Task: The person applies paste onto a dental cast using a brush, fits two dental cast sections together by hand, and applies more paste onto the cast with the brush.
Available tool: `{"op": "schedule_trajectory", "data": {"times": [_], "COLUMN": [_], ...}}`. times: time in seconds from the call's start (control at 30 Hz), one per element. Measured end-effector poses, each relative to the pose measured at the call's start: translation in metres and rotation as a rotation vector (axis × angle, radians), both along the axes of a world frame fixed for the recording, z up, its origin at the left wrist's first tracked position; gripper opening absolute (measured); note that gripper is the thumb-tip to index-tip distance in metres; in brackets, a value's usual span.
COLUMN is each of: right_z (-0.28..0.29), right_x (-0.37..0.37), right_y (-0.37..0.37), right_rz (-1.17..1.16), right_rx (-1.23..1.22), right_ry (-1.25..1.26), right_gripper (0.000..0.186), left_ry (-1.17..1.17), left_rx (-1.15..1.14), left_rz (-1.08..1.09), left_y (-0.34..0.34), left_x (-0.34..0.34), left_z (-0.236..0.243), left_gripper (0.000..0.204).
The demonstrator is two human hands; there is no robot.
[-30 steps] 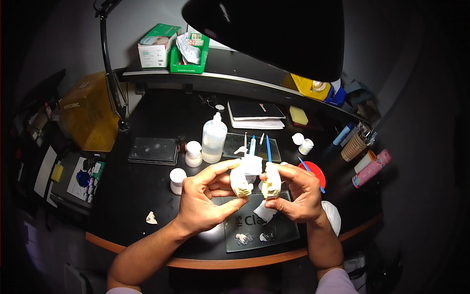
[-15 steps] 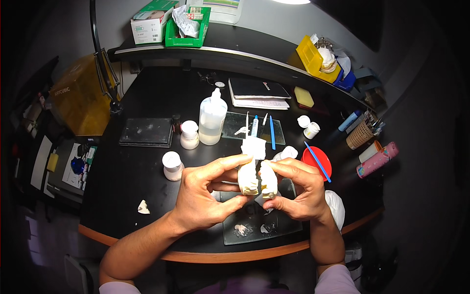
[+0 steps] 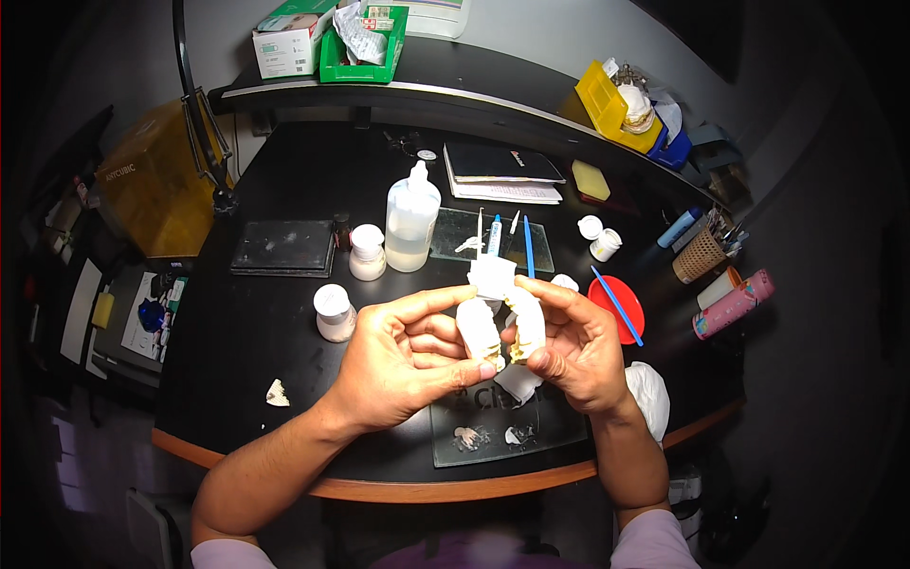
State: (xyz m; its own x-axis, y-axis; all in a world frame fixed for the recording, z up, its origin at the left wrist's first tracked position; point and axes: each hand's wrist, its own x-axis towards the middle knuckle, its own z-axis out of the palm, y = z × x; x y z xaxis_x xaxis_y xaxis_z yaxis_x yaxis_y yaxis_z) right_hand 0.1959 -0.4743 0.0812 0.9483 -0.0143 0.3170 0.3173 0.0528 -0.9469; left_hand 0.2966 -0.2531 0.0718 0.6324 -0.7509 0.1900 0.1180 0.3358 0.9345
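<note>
Gripping a pale plaster dental cast [image 3: 477, 332] in the left hand [image 3: 379, 356], with the thumb at its near end and the forefinger at its far end; gripping a second dental cast [image 3: 531, 327] the same way in the right hand [image 3: 588, 351]. Held up side by side over the near middle of a black table [image 3: 218, 398], toothed edges turned toward each other across a narrow gap.

Below, toward the near edge: a glass slab [image 3: 559, 441] with two small whitish clumps [image 3: 466, 438] and a white pad [image 3: 518, 386] partly hidden by the hands.

Beyond the casts: a second glass slab [image 3: 445, 239] with slim tools, and a blue stick [image 3: 529, 248] near its right side. To the left of that: a clear squeeze bottle [image 3: 411, 228], two white-capped jars [image 3: 334, 315] and a flat dark case [image 3: 282, 248]. Near left: a small cream fragment [image 3: 277, 393].

To the right: a red round dish [image 3: 627, 322] crossed by another blue stick [image 3: 611, 296]. Farther right: a woven holder [image 3: 700, 258] of brushes beside a pink bottle [image 3: 735, 303].
</note>
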Motion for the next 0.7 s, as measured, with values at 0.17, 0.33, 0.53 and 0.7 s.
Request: {"op": "schedule_trajectory", "data": {"times": [0.17, 0.33, 0.53, 0.7], "right_z": [0.0005, 0.0013, 0.0014, 0.0016], "right_x": [0.0022, 0.0018, 0.0000, 0.0006], "right_y": [0.0013, 0.0022, 0.0020, 0.0033], "right_rz": [-0.007, -0.003, -0.042, -0.063], "right_rx": [0.075, 0.025, 0.028, 0.012], "right_ry": [0.079, 0.083, 0.149, 0.145], "right_gripper": [0.069, 0.068, 0.082, 0.085], "left_ry": [0.092, 0.032, 0.031, 0.047], "left_rx": [-0.038, 0.025, 0.009, 0.024], "left_rz": [-0.040, -0.045, -0.049, -0.055], "left_y": [0.0000, -0.0001, -0.0016, -0.0021], "left_x": [0.0019, 0.0039, 0.0015, 0.0021], "left_z": [-0.0006, -0.0023, -0.0009, -0.0040], "left_gripper": [0.069, 0.073, 0.070, 0.069]}}
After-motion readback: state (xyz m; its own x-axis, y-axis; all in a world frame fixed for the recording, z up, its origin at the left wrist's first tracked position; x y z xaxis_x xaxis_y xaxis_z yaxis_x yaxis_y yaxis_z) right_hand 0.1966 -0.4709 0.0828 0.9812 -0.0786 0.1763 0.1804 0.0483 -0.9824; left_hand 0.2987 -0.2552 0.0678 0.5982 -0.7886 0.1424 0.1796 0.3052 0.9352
